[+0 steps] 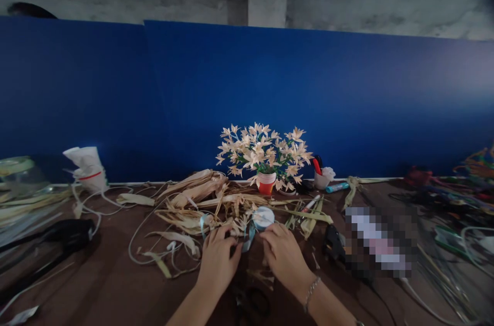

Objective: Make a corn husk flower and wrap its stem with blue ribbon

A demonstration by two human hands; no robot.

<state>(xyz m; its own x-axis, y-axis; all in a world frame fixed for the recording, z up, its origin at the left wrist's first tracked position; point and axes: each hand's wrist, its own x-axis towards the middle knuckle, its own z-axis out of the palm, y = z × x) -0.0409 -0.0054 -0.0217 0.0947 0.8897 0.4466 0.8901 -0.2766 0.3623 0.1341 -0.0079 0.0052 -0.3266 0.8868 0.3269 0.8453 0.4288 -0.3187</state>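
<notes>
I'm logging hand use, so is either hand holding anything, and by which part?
It can't be told: the left hand is beside a pale-blue strip, the right hand near a pale roll, but no grip shows clearly.

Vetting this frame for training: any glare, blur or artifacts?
Head view: dim overall, pale sheen on the panel at right. Head view: far-right tangle smeared. Head view: pixelated patch right of the right hand; dark upper-right corner.
</notes>
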